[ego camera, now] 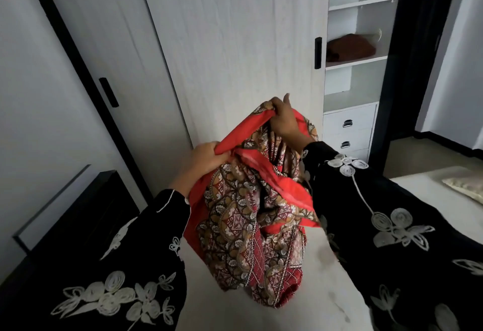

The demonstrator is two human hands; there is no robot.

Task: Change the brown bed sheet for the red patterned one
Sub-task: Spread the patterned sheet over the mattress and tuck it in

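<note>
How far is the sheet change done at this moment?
Seemingly done: a folded brown cloth lies on the wardrobe shelf, and the mattress looks bare. In hand: left hand and right hand grip the bunched red patterned sheet. Left: spreading it over the mattress.

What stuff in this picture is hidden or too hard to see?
All in the head view:
- Red patterned sheet: bunched, so its own folds hide its full shape.
- Left hand and right hand: fingertips are buried in the sheet.
- Brown cloth on the shelf: dim and small, with its left end behind the wardrobe door.
- Pillow: cut off by the right edge.
- Bed: mostly covered by the black sleeves.
</note>
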